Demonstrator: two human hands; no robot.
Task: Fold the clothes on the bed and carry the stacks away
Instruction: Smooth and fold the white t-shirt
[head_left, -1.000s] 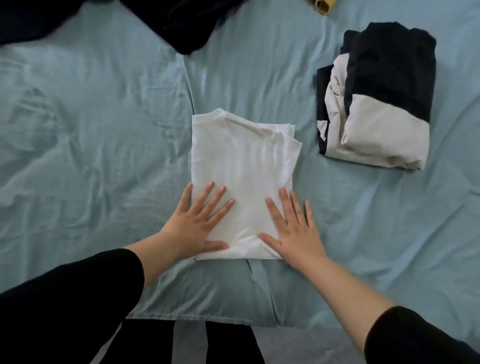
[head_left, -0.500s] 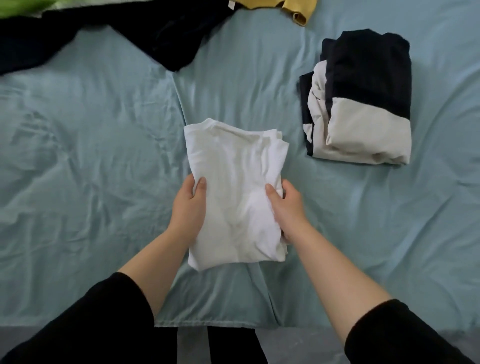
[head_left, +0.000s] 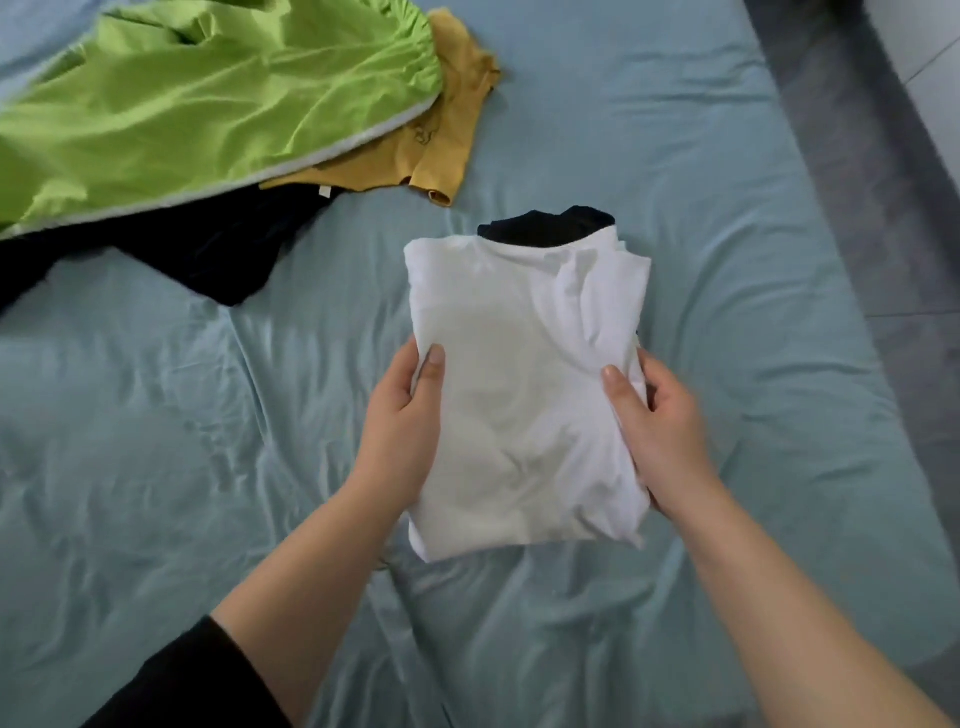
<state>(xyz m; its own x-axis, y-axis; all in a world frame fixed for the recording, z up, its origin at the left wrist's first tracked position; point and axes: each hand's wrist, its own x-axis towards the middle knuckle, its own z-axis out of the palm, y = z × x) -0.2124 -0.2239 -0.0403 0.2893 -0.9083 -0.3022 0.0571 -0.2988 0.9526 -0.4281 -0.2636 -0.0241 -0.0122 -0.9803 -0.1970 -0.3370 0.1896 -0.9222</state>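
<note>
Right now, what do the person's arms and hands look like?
The left hand and right hand are bare: no gloves, rings or watch show. A black sleeve ends near the left elbow; the right forearm is uncovered to the picture's edge.

One wide-angle camera, worn on the person's head, looked forward and steeply down onto the bed (head_left: 649, 130) (its right side curved in the frame, with grey floor (head_left: 893, 171) beyond). It sat close: both forearms entered from the bottom edge, the left hand (head_left: 402, 436) and right hand (head_left: 660, 436) gripping the white garment (head_left: 519, 364) near mid-frame.
</note>
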